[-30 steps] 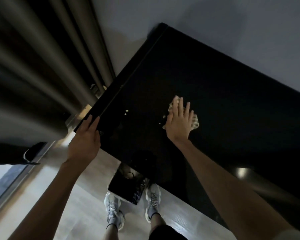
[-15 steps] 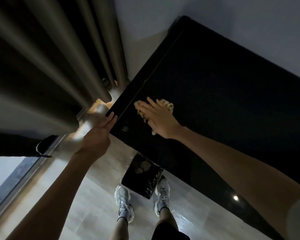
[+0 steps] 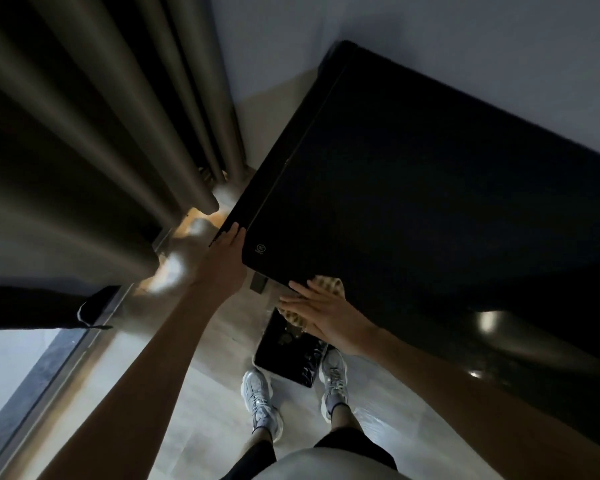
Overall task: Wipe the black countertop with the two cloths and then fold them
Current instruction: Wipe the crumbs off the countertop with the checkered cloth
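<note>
The black countertop fills the right half of the head view, glossy and dark. My right hand lies flat, fingers spread, on a yellowish waffle-weave cloth at the counter's near edge; part of the cloth hangs past the edge below my palm. My left hand rests against the counter's near left corner, fingers together on its rim, holding nothing. I see only one cloth.
Heavy dark curtains hang at the left, close to the counter's left side. A black bin with a liner stands on the pale floor under the counter edge, just ahead of my shoes. A grey wall runs behind.
My right hand has dragged the cloth from the counter's middle, over to the left side, then back toward me to the near edge. My left hand stays at the corner.
</note>
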The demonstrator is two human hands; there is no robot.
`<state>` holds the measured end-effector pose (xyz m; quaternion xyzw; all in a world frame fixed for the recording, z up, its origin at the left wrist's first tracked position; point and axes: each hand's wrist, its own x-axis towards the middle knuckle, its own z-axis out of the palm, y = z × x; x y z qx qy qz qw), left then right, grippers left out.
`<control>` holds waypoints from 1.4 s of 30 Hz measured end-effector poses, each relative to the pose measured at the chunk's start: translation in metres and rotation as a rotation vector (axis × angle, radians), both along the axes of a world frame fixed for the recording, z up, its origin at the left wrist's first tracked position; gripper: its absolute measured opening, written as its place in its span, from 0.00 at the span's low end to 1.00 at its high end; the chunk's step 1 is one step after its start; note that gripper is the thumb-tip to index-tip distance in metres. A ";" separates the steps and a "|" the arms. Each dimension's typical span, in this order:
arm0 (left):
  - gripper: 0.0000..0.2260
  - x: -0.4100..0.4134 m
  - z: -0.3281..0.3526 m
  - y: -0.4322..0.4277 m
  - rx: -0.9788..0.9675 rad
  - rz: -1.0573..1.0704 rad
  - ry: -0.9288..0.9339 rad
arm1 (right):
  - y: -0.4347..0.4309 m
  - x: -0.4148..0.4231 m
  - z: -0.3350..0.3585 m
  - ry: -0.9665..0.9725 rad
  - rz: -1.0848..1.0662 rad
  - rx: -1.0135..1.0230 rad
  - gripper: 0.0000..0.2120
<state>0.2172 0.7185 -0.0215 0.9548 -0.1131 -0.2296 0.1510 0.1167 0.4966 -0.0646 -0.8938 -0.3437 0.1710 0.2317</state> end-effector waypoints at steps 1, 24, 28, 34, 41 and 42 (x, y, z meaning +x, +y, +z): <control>0.27 0.000 0.000 -0.002 -0.022 0.025 0.006 | 0.003 -0.003 0.005 0.020 -0.065 0.028 0.22; 0.27 -0.018 -0.004 -0.055 0.105 0.046 0.047 | -0.147 -0.129 0.001 0.110 -1.300 -0.240 0.32; 0.29 -0.011 -0.011 -0.042 0.089 -0.005 0.015 | -0.131 -0.118 -0.014 0.027 -1.419 -0.353 0.29; 0.25 -0.006 -0.016 -0.022 -0.023 -0.032 -0.089 | -0.051 -0.050 -0.018 -0.090 -1.252 -0.333 0.28; 0.32 0.009 -0.024 0.008 -0.196 -0.078 0.031 | 0.081 0.042 -0.019 -0.118 -0.807 -0.208 0.32; 0.32 0.008 -0.023 0.011 -0.219 -0.068 0.046 | 0.089 0.046 -0.019 -0.111 -0.770 -0.221 0.32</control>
